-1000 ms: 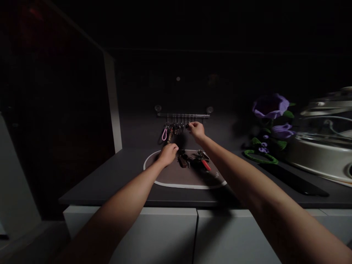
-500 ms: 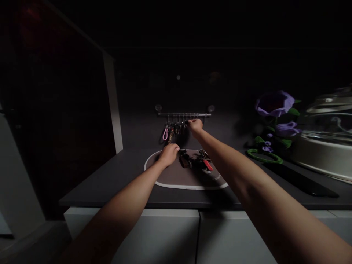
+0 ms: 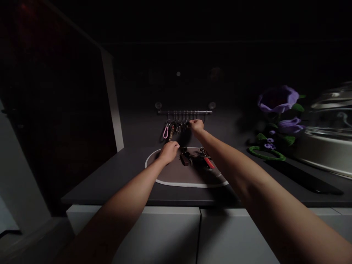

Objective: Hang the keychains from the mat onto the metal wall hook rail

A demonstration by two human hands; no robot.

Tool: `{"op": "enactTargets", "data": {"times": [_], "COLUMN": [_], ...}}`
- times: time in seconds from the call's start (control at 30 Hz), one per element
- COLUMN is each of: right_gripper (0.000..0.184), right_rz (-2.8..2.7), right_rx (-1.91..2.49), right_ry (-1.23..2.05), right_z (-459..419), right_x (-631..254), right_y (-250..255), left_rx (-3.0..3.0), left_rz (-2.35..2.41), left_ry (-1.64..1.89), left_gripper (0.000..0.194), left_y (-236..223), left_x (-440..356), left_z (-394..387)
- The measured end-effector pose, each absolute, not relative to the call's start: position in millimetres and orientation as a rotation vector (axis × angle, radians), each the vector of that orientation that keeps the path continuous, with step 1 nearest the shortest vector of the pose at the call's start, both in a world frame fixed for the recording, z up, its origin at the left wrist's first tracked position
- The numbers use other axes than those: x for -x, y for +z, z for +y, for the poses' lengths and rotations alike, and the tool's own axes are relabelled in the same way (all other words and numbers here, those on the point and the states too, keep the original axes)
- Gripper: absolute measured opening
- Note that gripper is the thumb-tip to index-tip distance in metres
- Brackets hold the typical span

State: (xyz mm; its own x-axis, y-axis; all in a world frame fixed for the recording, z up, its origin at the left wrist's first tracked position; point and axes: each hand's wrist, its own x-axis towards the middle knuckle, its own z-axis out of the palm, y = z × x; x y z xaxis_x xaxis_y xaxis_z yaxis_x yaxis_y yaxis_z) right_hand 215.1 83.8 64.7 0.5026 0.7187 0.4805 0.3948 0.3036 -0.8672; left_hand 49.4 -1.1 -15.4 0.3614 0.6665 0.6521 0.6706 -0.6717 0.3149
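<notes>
My right hand (image 3: 197, 125) is raised to the hook rail (image 3: 184, 112) on the dark wall, thumb and fingertips pinched at one of its hooks. Whatever is between them is too small and dark to name. Several sets of keys (image 3: 178, 127) hang just left of these fingers, along with a pink loop strap (image 3: 165, 131) and a lettered strap (image 3: 171, 132). Lower down, my left hand (image 3: 169, 151) is over the brown mat (image 3: 170, 176), its fingers closed together and their contents hidden. Beside it lie a dark brown key fob (image 3: 184, 159) and keys with a red tag (image 3: 209, 162).
On the right of the dark counter (image 3: 110, 179) stand purple fabric flowers (image 3: 279, 101) with a green ring base (image 3: 268, 156). A long black flat object (image 3: 305, 178) lies before a large pale lidded pot (image 3: 324, 150). White cabinet fronts (image 3: 165, 231) are below.
The view has shifted slightly. Both hands keep nearly the same places, the right at the hooks and the left over the mat.
</notes>
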Motion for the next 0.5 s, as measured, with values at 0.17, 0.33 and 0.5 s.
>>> {"op": "enactTargets", "data": {"times": [0.17,0.33,0.5], "right_gripper": [0.012,0.013,0.013], "right_rz": [-1.123,-1.148,-1.176], "right_rx": [1.303,1.291,1.270], "right_ry": [0.304,0.290,0.289], "right_z": [82.0,81.2,77.9], "right_x": [-216.5,-217.0,-217.6], "right_y": [60.4,59.5,59.5], "left_rx": [2.586,2.589,2.589], "left_rz": [-1.284,-1.276,-1.274], "left_ry": [-1.242,-1.258,-1.265], "left_gripper": [0.020,0.021,0.020], "left_y": [-15.1,-16.1,-16.3], "left_x": [-49.2,-48.9,-48.1], "left_z": [-0.4,2.4,3.1]}}
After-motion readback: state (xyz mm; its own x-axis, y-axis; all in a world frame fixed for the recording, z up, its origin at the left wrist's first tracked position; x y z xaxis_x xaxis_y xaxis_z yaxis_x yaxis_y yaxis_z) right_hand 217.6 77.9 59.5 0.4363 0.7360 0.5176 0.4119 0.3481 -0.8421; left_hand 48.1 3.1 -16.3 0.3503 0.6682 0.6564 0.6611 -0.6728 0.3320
